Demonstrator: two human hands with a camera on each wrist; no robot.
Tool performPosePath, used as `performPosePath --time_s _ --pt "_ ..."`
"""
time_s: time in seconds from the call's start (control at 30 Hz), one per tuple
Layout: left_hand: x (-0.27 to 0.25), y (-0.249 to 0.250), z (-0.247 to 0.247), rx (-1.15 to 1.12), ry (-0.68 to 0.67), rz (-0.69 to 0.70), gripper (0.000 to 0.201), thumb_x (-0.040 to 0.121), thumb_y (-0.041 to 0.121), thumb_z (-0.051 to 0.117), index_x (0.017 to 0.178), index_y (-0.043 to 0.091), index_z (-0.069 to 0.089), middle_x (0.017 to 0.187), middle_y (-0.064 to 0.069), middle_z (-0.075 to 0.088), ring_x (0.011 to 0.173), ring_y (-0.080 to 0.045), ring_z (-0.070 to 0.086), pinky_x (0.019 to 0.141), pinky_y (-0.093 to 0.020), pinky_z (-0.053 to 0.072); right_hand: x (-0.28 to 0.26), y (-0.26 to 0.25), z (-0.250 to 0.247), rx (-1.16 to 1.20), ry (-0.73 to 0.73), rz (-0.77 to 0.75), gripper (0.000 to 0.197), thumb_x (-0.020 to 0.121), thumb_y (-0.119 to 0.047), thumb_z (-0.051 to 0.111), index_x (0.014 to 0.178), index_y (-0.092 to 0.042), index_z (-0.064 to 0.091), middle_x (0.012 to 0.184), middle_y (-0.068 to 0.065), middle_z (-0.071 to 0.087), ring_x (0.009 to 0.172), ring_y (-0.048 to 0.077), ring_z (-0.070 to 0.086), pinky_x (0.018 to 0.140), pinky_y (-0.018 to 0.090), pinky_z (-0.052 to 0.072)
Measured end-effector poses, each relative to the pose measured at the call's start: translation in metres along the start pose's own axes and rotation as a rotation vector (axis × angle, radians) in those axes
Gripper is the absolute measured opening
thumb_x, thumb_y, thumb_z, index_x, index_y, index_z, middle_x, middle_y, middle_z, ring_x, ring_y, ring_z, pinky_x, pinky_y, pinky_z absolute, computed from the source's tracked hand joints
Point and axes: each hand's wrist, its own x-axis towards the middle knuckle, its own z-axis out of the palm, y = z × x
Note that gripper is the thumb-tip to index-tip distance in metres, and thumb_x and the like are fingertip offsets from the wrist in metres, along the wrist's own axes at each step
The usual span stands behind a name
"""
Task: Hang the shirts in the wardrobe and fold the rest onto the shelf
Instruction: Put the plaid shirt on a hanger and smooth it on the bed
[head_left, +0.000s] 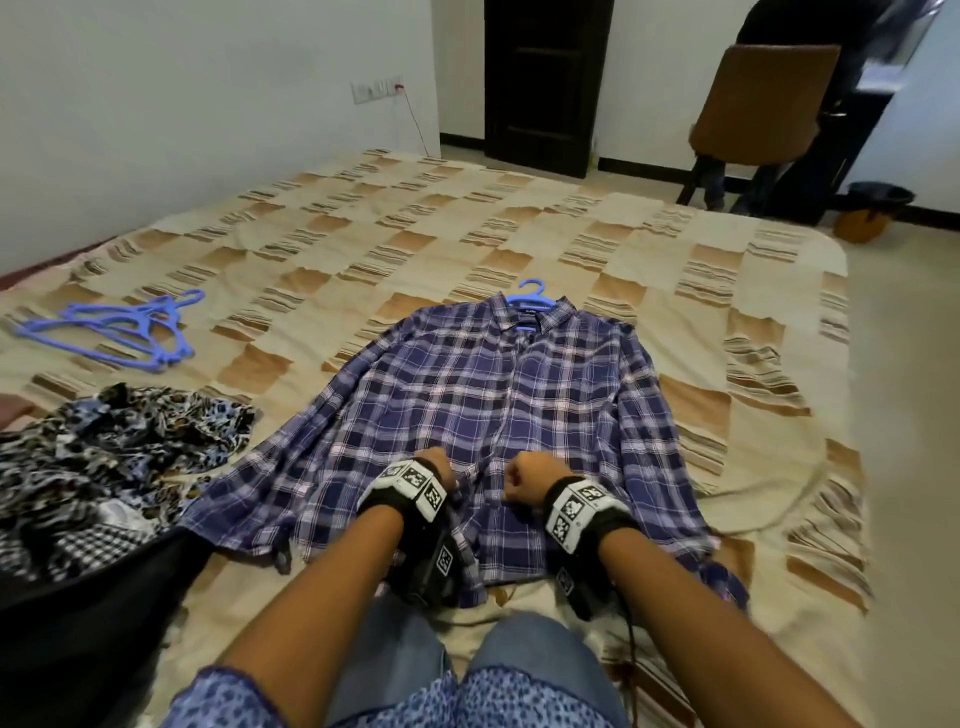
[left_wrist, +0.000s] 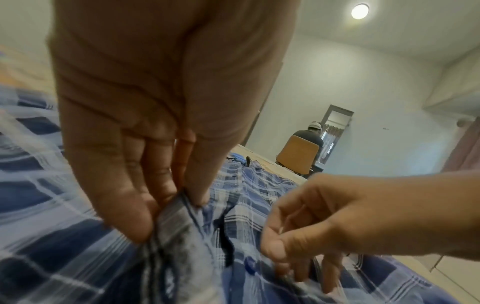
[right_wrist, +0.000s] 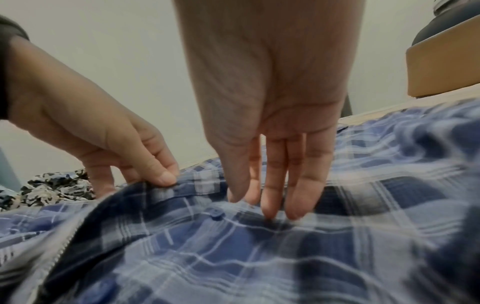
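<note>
At the near edge of the bed, above the person's knees in blue jeans, both hands work on the lower front of a blue plaid shirt that lies spread face up on the checked bedspread. The left hand pinches a raised fold of the shirt's front edge between thumb and fingers, the cloth bunched up under them. The right hand is just beside it, on the other side of the front opening; from the head view its fingers look curled, while the right wrist view shows the fingertips pointing down and touching the cloth next to a small blue button. Whether they have hold of the cloth I cannot tell. Each wrist carries a black band with square printed markers.

To the left, near the person's side, lies a crumpled heap of patterned clothes, black, white and blue, touching the shirt's sleeve. Further up, the shirt's collar sits around a blue hanger whose hook sticks out above it. Well to the left of that, a bunch of blue hangers lies on the bedspread.

Beyond the bed stand a brown chair with someone seated in it, a dark door, and a small bin on the floor.
</note>
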Motion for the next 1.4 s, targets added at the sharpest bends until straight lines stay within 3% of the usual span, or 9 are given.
performPosePath --time_s 0.13,0.33,0.5,0.67,0.77,0.87,1.0,1.2,1.4 --pt "0.012 -0.005 0.014 -0.143 -0.014 0.048 0.020 0.089 0.015 0.058 0.071 0.010 0.061 0.086 -0.013 0.061 0.084 -0.023 0.056 0.079 -0.030 0.047 0.015 -0.020 0.012 0.002 -0.083 0.005 0.008 0.078 -0.014 0.070 0.074 -0.012 0.064 0.090 0.010 0.070 0.084 0.026 0.066 0.073 0.035 0.056" --pt "0.008 -0.015 0.020 -0.309 -0.015 0.119 0.043 0.087 0.004 0.053 0.049 0.016 0.037 0.053 0.000 0.038 0.052 -0.013 0.036 0.054 -0.025 0.032 0.014 -0.029 0.013 -0.005 -0.047 0.062 0.027 0.078 -0.007 0.065 0.064 -0.015 0.043 0.082 0.008 0.054 0.078 0.023 0.056 0.067 0.030 0.048" --pt "-0.003 -0.012 0.024 -0.561 -0.036 0.130 0.038 0.090 0.004 0.055 0.054 0.011 0.046 0.050 -0.003 0.047 0.049 -0.018 0.047 0.049 -0.028 0.048 0.000 -0.027 0.012 0.017 -0.064 0.080 0.032 0.081 -0.006 0.063 0.062 -0.018 0.041 0.072 0.004 0.051 0.079 0.022 0.052 0.057 0.025 0.042" --pt "-0.019 -0.005 0.019 -0.685 -0.018 0.124 0.035 0.091 0.001 0.055 0.060 0.011 0.040 0.055 -0.006 0.043 0.044 -0.018 0.044 0.031 -0.023 0.041 -0.001 -0.035 0.005 0.027 -0.078 0.055 0.012 0.081 0.002 0.062 0.089 -0.005 0.067 0.099 0.012 0.065 0.089 0.025 0.058 0.078 0.030 0.048" --pt "-0.025 -0.005 0.016 -0.717 -0.008 0.113 0.037 0.091 -0.001 0.054 0.058 0.010 0.039 0.054 -0.006 0.042 0.044 -0.018 0.043 0.029 -0.021 0.040 0.005 -0.037 0.002 0.080 -0.110 0.096 0.030 0.083 0.007 0.057 0.060 -0.012 0.057 0.072 0.005 0.060 0.080 0.025 0.058 0.066 0.025 0.047" --pt "-0.031 -0.008 0.015 -0.771 -0.007 0.106 0.038 0.092 0.000 0.052 0.057 0.011 0.041 0.052 -0.005 0.041 0.038 -0.013 0.043 0.031 -0.021 0.041 0.004 -0.038 -0.002 0.110 -0.103 0.096 0.023 0.081 0.004 0.059 0.060 -0.005 0.057 0.063 0.008 0.057 0.068 0.021 0.055 0.057 0.022 0.046" --pt "-0.045 -0.008 0.004 -0.954 -0.022 0.100 0.028 0.094 0.002 0.050 0.067 0.010 0.048 0.059 -0.004 0.046 0.050 -0.011 0.048 0.041 -0.021 0.049 -0.006 -0.042 -0.023 0.228 0.080 0.100 0.017 0.077 0.002 0.062 0.061 0.001 0.058 0.067 0.020 0.056 0.066 0.021 0.054 0.067 0.040 0.055" --pt "-0.069 -0.001 0.002 -1.128 0.070 0.170 0.013 0.092 -0.004 0.051 0.086 0.006 0.057 0.071 -0.007 0.054 0.053 -0.011 0.050 0.038 -0.017 0.047 -0.038 -0.063 -0.038 0.360 0.359 0.103 0.028 0.076 0.004 0.063 0.058 -0.013 0.051 0.066 0.001 0.057 0.066 0.011 0.053 0.063 0.018 0.046" --pt "-0.081 -0.008 0.014 -1.080 0.188 0.258 0.019 0.091 -0.006 0.051 0.085 0.010 0.060 0.070 -0.003 0.058 0.044 -0.001 0.054 0.041 -0.017 0.046 -0.042 -0.066 -0.016 0.588 0.356 0.132 0.023 0.075 0.004 0.066 0.059 -0.012 0.060 0.064 -0.001 0.058 0.067 0.011 0.056 0.073 0.026 0.052"
